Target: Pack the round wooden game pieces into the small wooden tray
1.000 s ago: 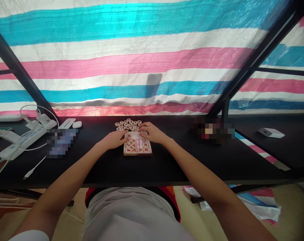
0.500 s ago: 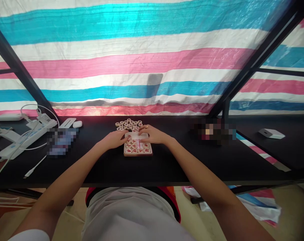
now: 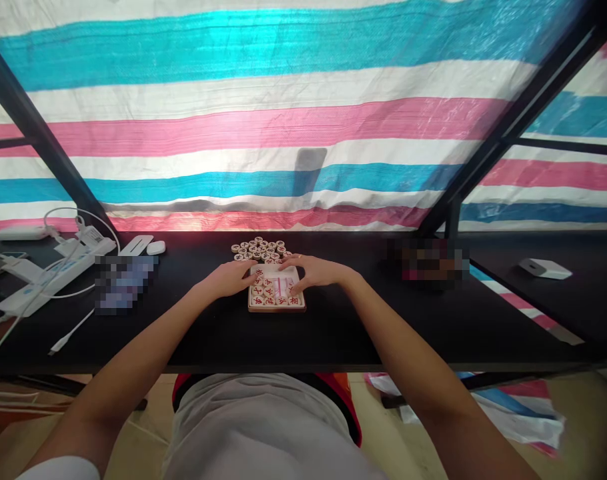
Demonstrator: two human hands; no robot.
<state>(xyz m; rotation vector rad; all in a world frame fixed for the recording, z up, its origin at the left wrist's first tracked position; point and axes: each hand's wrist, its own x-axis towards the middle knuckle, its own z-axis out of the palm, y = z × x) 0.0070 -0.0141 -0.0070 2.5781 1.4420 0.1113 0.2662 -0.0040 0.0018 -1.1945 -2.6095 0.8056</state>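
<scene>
A small wooden box [image 3: 276,308] sits on the black table [image 3: 303,333], filled with round wooden chess pieces marked in red. My left hand [image 3: 232,277] rests against the box's left side, fingers curled loosely at its far left corner. My right hand [image 3: 316,272] hovers over the box's right side, fingers bent down onto the pieces inside; what its fingertips pinch is hidden. A loose pile of chess pieces [image 3: 259,250] lies just behind the box.
A white power strip [image 3: 48,277] with cables, a white mouse [image 3: 155,247] and a flat white device [image 3: 135,245] lie at the left. A white box [image 3: 544,269] sits on the right-hand table. Striped tarpaulin [image 3: 283,120] and black frame bars [image 3: 508,113] stand behind.
My right hand has drawn back from the far edge of the box, near the loose pile, to its right side over the pieces. My left hand has barely moved.
</scene>
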